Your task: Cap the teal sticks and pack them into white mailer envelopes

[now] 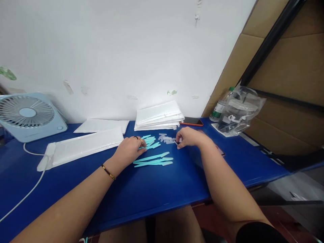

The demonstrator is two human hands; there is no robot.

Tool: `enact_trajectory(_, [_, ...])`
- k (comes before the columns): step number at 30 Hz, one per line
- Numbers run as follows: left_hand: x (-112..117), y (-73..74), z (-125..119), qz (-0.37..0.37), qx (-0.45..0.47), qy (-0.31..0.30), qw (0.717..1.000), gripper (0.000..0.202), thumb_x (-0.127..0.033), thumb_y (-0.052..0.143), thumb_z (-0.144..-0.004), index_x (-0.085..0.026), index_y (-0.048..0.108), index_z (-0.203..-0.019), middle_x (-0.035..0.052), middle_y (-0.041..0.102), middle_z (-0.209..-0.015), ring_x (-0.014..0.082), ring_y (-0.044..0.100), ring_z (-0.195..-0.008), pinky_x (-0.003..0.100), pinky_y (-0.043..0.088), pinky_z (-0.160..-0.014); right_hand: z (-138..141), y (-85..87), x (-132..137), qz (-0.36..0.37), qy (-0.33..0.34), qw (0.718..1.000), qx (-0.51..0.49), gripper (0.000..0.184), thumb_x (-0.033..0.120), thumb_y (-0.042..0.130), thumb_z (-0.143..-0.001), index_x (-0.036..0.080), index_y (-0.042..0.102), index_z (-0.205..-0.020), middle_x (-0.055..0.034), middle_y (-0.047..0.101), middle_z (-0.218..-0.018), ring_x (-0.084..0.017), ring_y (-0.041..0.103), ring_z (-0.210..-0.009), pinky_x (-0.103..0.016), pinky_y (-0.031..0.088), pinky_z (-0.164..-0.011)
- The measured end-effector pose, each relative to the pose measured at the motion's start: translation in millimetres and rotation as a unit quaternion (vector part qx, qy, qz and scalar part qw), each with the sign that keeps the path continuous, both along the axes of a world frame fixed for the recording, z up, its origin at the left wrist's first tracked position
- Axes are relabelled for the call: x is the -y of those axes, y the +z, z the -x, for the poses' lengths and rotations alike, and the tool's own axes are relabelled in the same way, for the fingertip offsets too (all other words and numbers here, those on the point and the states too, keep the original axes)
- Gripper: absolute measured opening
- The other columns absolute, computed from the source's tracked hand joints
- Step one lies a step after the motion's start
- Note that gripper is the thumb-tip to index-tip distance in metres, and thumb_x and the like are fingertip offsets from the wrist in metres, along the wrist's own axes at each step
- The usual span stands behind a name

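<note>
My left hand (130, 148) lies on the blue table (157, 189), fingers curled over a pile of teal plastic sticks (151, 141); it wears rings and a wrist bracelet. Three longer teal sticks (154, 159) lie side by side just in front of it. My right hand (188, 137) pinches something small and dark at its fingertips, next to several small pale clear plastic caps (165, 138). What the pinch holds is too small to name.
A stack of white padded envelopes (159, 116) stands against the wall, with more envelopes (83, 146) flat at the left. A light blue desk fan (29, 116) and its white cable (32, 189) sit far left. A phone (191, 121), bottle (220, 108) and clear bag (239, 109) are at the right.
</note>
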State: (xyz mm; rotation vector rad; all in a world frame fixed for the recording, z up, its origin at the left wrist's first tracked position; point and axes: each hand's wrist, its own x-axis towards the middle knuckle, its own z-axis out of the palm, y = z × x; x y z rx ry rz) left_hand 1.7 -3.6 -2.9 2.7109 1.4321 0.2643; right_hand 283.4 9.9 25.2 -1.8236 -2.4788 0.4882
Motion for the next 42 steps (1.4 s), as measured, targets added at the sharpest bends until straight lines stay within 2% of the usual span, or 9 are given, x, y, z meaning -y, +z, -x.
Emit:
enact_trajectory(5, [1,0.2,0,0.014,0.011,-0.005,1.0,0.021,-0.035,0.049,-0.081,-0.021,0.064,-0.081,0.0026,0.067,-0.087,0.0183,0.06,-0.08,0.028,0.04,-0.068,-1,-2.1,0,0.073,-0.005,0.995,-0.061,0.025,0.034,0.072,-0.06,0.018,0.069,-0.079,-0.0015,0.066,-0.065,-0.013,0.059,-0.053,-0.021,0.04,-0.049])
enact_trajectory(10, [8,3.2,-3,0.031,0.021,-0.025,0.999,0.021,-0.037,0.05,-0.08,-0.022,0.065,-0.08,0.0018,0.068,-0.085,0.0183,0.06,-0.08,0.027,0.04,-0.067,-5,-3.5,-4,0.028,0.055,0.996,-0.063,0.021,0.018,0.07,-0.058,0.022,0.071,-0.079,0.0018,0.067,-0.069,-0.012,0.059,-0.06,-0.019,0.039,-0.053])
enact_trajectory(15, [13,2.3,-10,0.05,0.021,-0.016,0.998,0.021,-0.037,0.051,-0.08,-0.022,0.065,-0.076,0.0009,0.068,-0.079,0.0168,0.061,-0.073,0.026,0.039,-0.062,10,-7.9,-5,0.025,0.096,0.992,-0.079,0.011,0.023,0.07,-0.062,0.018,0.072,-0.071,0.0002,0.066,-0.065,-0.012,0.058,-0.06,-0.02,0.038,-0.054])
enact_trajectory(19, [12,1.3,-11,0.061,0.038,-0.012,0.997,0.018,-0.036,0.053,-0.079,-0.022,0.065,-0.077,-0.0002,0.069,-0.076,0.0159,0.061,-0.071,0.024,0.039,-0.061,17,-8.9,-2,0.002,0.134,0.985,-0.111,0.019,0.026,0.072,-0.062,0.017,0.072,-0.079,-0.0001,0.067,-0.073,-0.012,0.056,-0.063,-0.019,0.038,-0.056])
enact_trajectory(22, [12,2.0,-10,0.063,0.04,-0.013,0.997,0.017,-0.035,0.053,-0.079,-0.022,0.064,-0.075,-0.0007,0.069,-0.076,0.0156,0.061,-0.07,0.024,0.038,-0.06,13,-7.6,-2,-0.014,0.114,0.989,-0.092,0.025,0.022,0.073,-0.059,0.018,0.072,-0.083,0.0,0.066,-0.074,-0.012,0.056,-0.063,-0.019,0.037,-0.055])
enact_trajectory(25, [13,2.9,-10,0.067,0.045,-0.013,0.997,0.018,-0.034,0.052,-0.08,-0.022,0.064,-0.074,-0.0003,0.069,-0.076,0.0154,0.061,-0.07,0.024,0.039,-0.059,11,-7.7,-4,-0.005,0.112,0.991,-0.074,0.017,0.018,0.071,-0.061,0.018,0.072,-0.078,0.0002,0.066,-0.071,-0.012,0.056,-0.062,-0.019,0.037,-0.054])
enact_trajectory(28, [13,3.0,-10,0.074,0.049,-0.009,0.996,0.018,-0.035,0.052,-0.079,-0.021,0.064,-0.075,0.0005,0.068,-0.076,0.0155,0.061,-0.07,0.024,0.039,-0.058,16,-11.7,-5,-0.001,0.131,0.987,-0.095,0.012,0.02,0.07,-0.064,0.018,0.073,-0.076,-0.0004,0.067,-0.07,-0.011,0.056,-0.061,-0.02,0.038,-0.055])
enact_trajectory(35, [11,-0.8,-10,0.071,0.056,-0.014,0.996,0.018,-0.036,0.052,-0.079,-0.023,0.064,-0.074,-0.0004,0.068,-0.074,0.0157,0.06,-0.067,0.024,0.039,-0.057,36,-25.1,-6,0.027,0.155,0.973,-0.167,0.016,0.027,0.071,-0.066,0.018,0.073,-0.078,0.0001,0.067,-0.066,-0.012,0.059,-0.06,-0.021,0.04,-0.055])
enact_trajectory(42, [13,0.6,-11,0.111,0.061,-0.031,0.992,0.02,-0.041,0.055,-0.078,-0.023,0.063,-0.077,-0.0008,0.067,-0.075,0.0151,0.06,-0.067,0.024,0.039,-0.056,33,-17.5,-1,0.044,0.159,0.968,-0.187,0.019,0.03,0.07,-0.066,0.017,0.073,-0.08,-0.0003,0.068,-0.066,-0.013,0.061,-0.061,-0.021,0.043,-0.056])
